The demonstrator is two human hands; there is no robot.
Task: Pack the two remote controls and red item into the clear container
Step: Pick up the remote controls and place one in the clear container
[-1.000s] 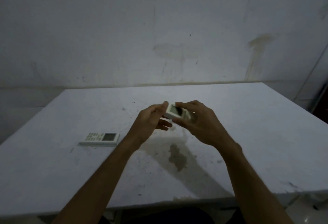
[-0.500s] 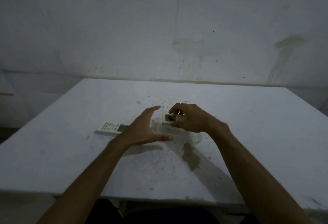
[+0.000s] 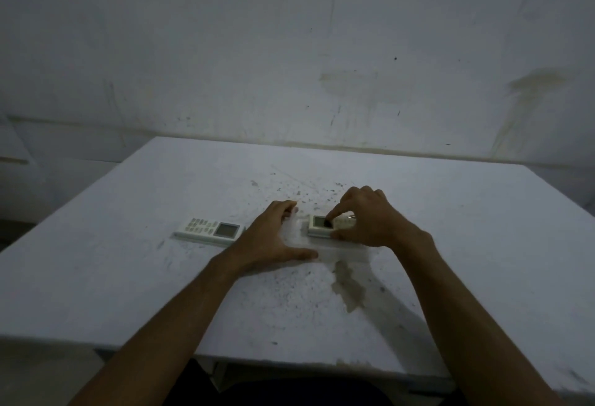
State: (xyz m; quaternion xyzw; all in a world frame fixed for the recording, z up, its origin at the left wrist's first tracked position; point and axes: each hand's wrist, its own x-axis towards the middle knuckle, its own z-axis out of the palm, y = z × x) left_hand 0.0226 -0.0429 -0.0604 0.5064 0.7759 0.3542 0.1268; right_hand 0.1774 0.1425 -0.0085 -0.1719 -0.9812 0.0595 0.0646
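Observation:
A white remote control (image 3: 210,228) with a grey screen lies flat on the table, left of my hands. A clear container (image 3: 351,250), faint and low, sits at the table's middle. My right hand (image 3: 370,220) holds a second white remote control (image 3: 318,226) by its top, lowered into the container with its screen end to the left. My left hand (image 3: 270,238) spans the container's left end, thumb on the near side and fingers on the far side. No red item shows anywhere in the view.
The white table (image 3: 467,244) is scuffed, with a dark stain (image 3: 349,286) just in front of the container. A stained grey wall (image 3: 322,67) rises close behind the far edge. The near table edge runs below my forearms.
My right hand has brought the second remote down from mid-air into the container. My left hand has let go of that remote and moved down to the container's left end.

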